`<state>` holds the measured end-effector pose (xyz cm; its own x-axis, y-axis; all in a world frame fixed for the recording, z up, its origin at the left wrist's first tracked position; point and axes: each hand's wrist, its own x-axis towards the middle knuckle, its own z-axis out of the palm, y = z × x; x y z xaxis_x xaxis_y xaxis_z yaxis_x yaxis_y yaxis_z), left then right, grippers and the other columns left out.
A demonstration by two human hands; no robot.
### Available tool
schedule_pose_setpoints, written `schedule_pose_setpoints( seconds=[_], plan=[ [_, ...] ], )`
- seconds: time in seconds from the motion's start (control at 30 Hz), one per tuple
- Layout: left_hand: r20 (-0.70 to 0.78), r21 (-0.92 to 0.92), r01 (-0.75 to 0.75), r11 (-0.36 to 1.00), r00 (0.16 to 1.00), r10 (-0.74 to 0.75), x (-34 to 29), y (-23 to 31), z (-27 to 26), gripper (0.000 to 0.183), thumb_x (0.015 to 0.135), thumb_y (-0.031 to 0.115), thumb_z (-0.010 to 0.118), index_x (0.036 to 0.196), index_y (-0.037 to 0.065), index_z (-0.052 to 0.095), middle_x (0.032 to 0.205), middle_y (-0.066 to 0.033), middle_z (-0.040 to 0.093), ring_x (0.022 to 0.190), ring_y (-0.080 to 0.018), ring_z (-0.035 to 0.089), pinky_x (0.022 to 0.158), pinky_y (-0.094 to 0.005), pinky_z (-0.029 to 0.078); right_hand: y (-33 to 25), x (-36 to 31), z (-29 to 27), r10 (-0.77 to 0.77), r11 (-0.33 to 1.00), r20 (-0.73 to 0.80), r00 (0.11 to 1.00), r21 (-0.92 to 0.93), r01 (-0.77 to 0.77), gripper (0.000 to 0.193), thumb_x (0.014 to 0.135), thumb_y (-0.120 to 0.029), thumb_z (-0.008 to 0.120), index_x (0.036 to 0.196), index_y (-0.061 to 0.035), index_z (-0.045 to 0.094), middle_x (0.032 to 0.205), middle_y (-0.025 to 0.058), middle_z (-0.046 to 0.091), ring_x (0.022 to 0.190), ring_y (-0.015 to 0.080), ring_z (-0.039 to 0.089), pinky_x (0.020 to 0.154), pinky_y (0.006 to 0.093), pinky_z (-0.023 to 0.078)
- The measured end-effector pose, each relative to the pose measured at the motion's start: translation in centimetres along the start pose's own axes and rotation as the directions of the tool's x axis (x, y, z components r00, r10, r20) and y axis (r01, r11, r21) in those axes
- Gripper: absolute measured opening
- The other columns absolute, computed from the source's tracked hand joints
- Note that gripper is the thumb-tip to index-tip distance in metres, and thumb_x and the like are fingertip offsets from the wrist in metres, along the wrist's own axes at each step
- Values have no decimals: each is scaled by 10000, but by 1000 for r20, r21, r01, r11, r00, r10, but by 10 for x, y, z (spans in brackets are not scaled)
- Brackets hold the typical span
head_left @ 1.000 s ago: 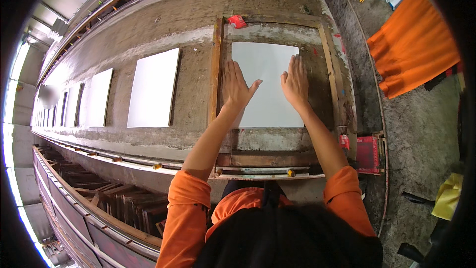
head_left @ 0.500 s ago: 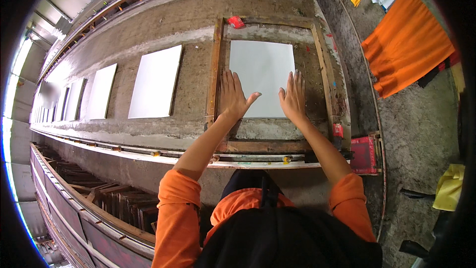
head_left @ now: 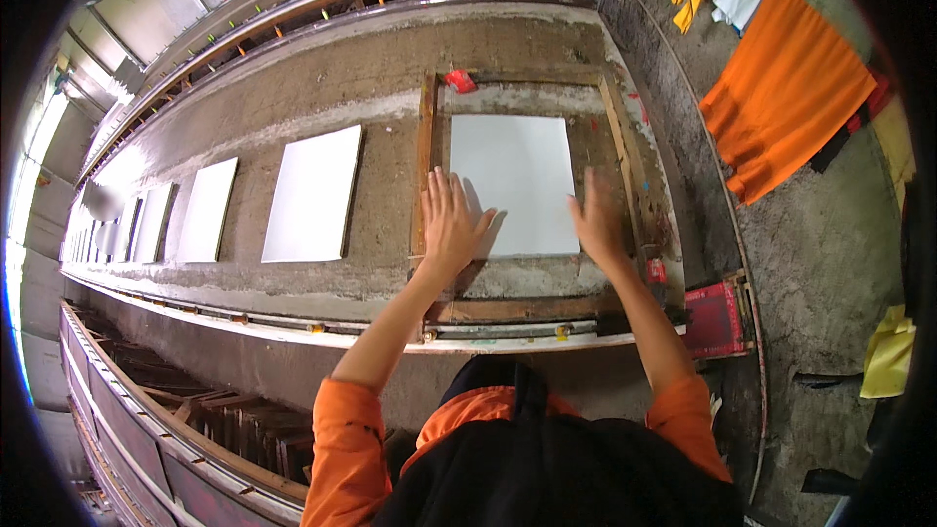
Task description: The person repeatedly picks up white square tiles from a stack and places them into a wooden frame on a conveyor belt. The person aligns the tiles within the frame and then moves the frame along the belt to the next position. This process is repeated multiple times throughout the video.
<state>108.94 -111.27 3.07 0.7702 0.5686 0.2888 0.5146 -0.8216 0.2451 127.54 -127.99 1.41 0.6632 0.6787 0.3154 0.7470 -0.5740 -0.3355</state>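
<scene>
A blank white sheet [head_left: 512, 185] lies flat inside a stained wooden frame [head_left: 427, 127] on the long, brown-grey table. My left hand [head_left: 449, 220] is open over the sheet's left edge, fingers spread toward the far side, thumb pointing right and its shadow falling on the sheet. By the right edge is my right hand [head_left: 599, 220], also open, with its thumb apart at the sheet's border and its fingers smeared by motion. Neither hand grips anything. Whether the palms press down or hover slightly cannot be made out.
More white sheets [head_left: 312, 193] continue in a row to the left. Red pieces sit on the frame at its far-left corner [head_left: 460, 81] and near-right corner [head_left: 656, 270]. A metal rail [head_left: 508, 334] follows the near edge. Orange cloth [head_left: 789, 88] lies at right, beyond a red framed panel [head_left: 715, 320].
My right hand has slid right, off the sheet's surface to its edge. My left hand has shifted a little left. The whole view has tilted, so the table sits lower in it.
</scene>
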Motion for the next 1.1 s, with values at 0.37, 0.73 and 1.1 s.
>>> schedule_pose_setpoints(
  seconds=[0.37,0.73,1.1],
  plan=[
    [194,-298,503,811,864,-464,2,-61,2,678,800,301,612,1285,-50,294,1141,-260,443,1018,-410,493,865,-450,420,56,-2,-50,323,938,232,917,-205,-279,904,800,-320,649,1411,-34,47,1319,340,278,1182,455,381,938,491,395],
    [214,-498,466,731,883,-417,24,-80,7,545,771,229,619,1155,-75,379,1043,-307,542,987,-441,528,818,-446,433,79,19,-54,429,885,435,791,-25,-466,889,767,-226,669,1407,-25,86,1389,221,299,1198,353,417,981,427,357],
    [152,-667,343,661,932,-329,74,-51,-19,552,717,239,670,1105,-74,433,965,-281,586,925,-397,574,790,-416,443,104,50,-119,475,840,213,854,178,-512,712,699,-142,644,1314,1,317,1122,216,550,902,300,597,767,375,475]
  ],
)
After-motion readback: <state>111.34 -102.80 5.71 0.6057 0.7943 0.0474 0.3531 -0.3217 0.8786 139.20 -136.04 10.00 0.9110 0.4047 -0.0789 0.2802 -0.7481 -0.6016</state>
